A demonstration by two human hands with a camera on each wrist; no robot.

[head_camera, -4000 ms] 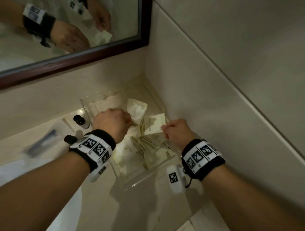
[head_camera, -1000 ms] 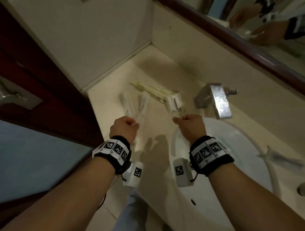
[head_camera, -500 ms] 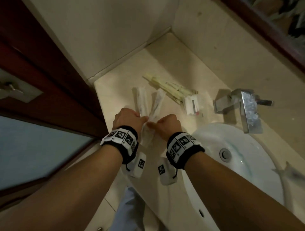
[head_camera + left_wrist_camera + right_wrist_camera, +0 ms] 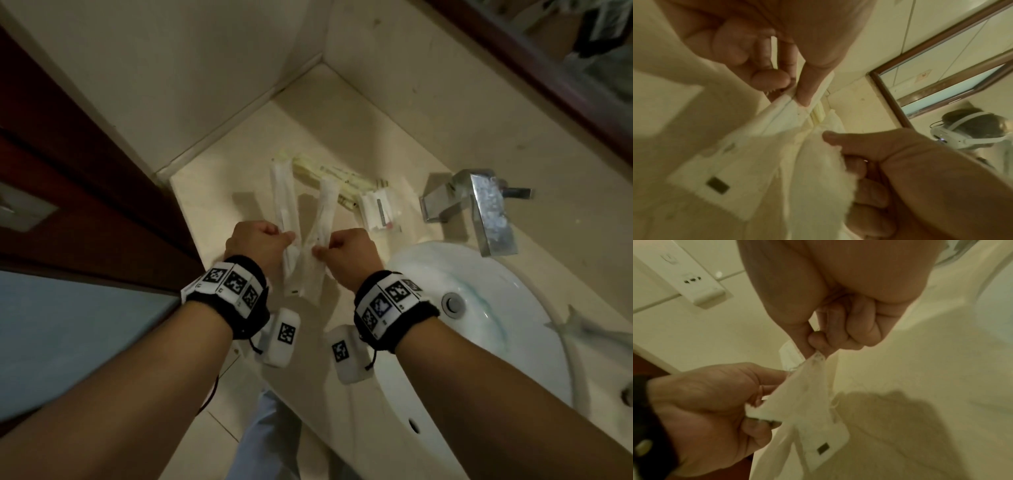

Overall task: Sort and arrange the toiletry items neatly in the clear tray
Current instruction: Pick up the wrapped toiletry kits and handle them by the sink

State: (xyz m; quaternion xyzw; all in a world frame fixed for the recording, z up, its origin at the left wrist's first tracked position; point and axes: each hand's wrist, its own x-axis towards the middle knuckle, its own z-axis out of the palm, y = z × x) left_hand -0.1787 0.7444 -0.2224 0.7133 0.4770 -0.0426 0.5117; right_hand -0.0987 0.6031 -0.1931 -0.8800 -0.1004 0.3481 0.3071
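In the head view my left hand (image 4: pixel 286 240) pinches a long white sealed packet (image 4: pixel 282 192) that points away over the counter. My right hand (image 4: pixel 322 248) pinches a second long white packet (image 4: pixel 325 202) beside it; the two packets' near ends cross between my wrists. The left wrist view shows the left hand (image 4: pixel 797 91) with thumb and fingers closed on its white packet (image 4: pixel 764 133). Seen from the right wrist, the right hand (image 4: pixel 817 352) nips the top of its white packet (image 4: pixel 809 402). The clear tray is not in view.
A pile of yellowish long packets (image 4: pixel 329 176) and a small white packet (image 4: pixel 375 209) lie on the beige counter (image 4: pixel 246 144) behind my hands. A steel faucet (image 4: pixel 483 205) and white basin (image 4: pixel 496 308) are on the right, a dark red door (image 4: pixel 68 154) on the left.
Four seconds ago my hands were at the clear tray; the view has since swung to the counter left of the basin. In the last second my hands came together, each pinching a long packet.
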